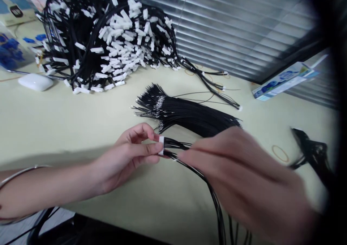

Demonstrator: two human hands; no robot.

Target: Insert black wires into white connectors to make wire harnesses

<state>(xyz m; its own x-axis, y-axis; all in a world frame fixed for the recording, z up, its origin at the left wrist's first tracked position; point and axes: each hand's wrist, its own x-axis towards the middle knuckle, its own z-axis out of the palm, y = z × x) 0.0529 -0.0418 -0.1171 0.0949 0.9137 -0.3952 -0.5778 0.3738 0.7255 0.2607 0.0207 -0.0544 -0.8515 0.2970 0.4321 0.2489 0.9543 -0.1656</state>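
Observation:
A small white connector (162, 145) is pinched between the thumb and fingers of my left hand (135, 148). Several thin black wires (213, 190) run out of its right side and hang down past the table edge. My right hand (244, 176) is blurred, with its fingertips pressed together at the wires just right of the connector. A tiny white piece (175, 159) shows beside those fingertips. Just beyond both hands lies a thick bundle of loose black wires (195, 111) with bright metal tips at its left end.
A large heap of black cables with white connectors (121, 39) fills the back left, against the blinds (217, 24). A white computer mouse (35, 82) sits at left. At right are a blue-and-white box (284, 80), a rubber band (280, 153) and a dark object (311, 151).

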